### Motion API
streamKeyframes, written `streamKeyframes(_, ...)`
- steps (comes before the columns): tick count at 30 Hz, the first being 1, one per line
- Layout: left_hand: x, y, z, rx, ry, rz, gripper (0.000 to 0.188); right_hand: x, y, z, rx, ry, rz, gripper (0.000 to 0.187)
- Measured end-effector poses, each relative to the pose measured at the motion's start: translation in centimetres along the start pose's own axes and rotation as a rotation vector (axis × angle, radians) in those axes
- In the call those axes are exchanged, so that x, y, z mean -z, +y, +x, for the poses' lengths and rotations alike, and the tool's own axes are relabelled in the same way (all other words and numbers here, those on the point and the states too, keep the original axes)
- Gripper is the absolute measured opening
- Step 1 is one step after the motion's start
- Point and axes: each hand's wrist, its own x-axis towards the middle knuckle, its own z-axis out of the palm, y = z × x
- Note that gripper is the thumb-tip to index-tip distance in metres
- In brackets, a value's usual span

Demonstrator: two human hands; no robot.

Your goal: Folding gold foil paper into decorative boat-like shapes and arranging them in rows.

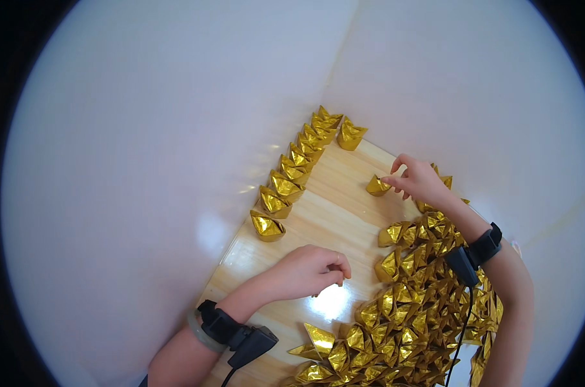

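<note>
From the head camera, I see a light wood-grain tabletop (347, 184) pushed into a corner between smooth white walls (163, 129), with a bright patch of glare just beyond the left hand.

The right hand (416, 179) reaches out over the far part of the tabletop, fingers bent and partly spread. One fingertip meets the right side of a small, shiny gold foil piece folded like a boat-shaped ingot (377, 187); whether it is pinched or only touched, I cannot tell. That piece is between the row and the heap, apart from both.

The left hand (312, 271) is nearer to me, palm down over the tabletop, its fingers curled in a narrow bend. Their undersides are hidden, so I cannot tell whether they hold anything.

Along the left wall runs a close-set slanting row of the same gold foil ingots (284, 186), and one more gold ingot (351, 134) stands beside its far end. On the right, a dense heap of gold foil ingots (402, 303) spreads beneath the right forearm toward the lower edge.

Each forearm wears a black strap with a boxy black device (253, 345) and cable; a pale translucent bangle (203, 334) circles the left one.
</note>
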Motion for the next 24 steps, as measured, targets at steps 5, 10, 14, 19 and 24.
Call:
streamKeyframes(5,0.0,-0.1,0.0,-0.013,0.000,0.007,0.014,-0.3,1.2,0.4,0.242,-0.067,-0.016,0.015)
streamKeyframes(10,0.0,-0.1,0.1,-0.003,-0.011,0.013,0.015,-0.9,-0.7,2.1,0.238,0.019,-0.009,0.011)
streamKeyframes(14,-0.1,-0.1,0.2,-0.004,-0.024,0.017,0.015,-1.8,-2.3,4.6,0.321,0.131,-0.086,0.012)
streamKeyframes(19,-0.2,-0.1,0.1,-0.032,0.014,0.020,0.016,-2.7,-2.5,6.9,0.392,0.109,-0.043,0.010)
streamKeyframes(24,0.0,-0.1,0.1,-0.053,0.022,0.044,0.017,-3.0,-2.4,7.6,0.390,0.127,-0.024,0.009)
